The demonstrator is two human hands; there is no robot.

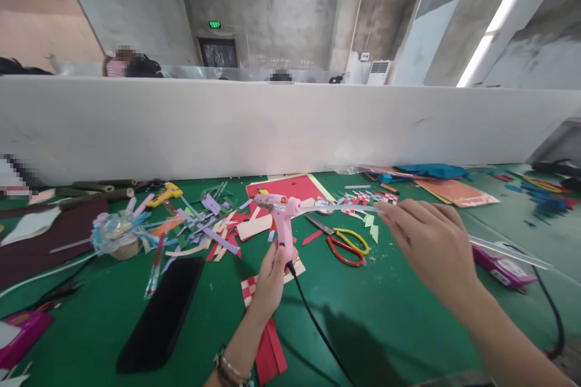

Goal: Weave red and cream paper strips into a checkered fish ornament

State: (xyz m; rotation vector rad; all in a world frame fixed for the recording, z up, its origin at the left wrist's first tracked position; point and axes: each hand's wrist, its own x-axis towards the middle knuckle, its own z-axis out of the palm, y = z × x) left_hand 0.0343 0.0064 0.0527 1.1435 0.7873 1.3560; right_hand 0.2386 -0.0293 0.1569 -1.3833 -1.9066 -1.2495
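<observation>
My left hand [271, 281] is closed round the handle of a pink glue gun [280, 213], held upright above the green table [372, 308], nozzle pointing left. Its black cord [318, 326] trails toward me. My right hand [426, 242] pinches a clear glue stick [338, 208] that runs into the back of the gun. Under the gun lie a red-and-cream woven paper piece [249, 290] and red paper strips [271, 354].
Scissors with red and yellow handles [345, 243] lie right of the gun. Scattered paper strips [213, 230], a yellow glue gun [164, 193], a black phone [163, 313], a red sheet [295, 187] and pink packets [502, 267] cover the table. A white partition [290, 127] stands behind.
</observation>
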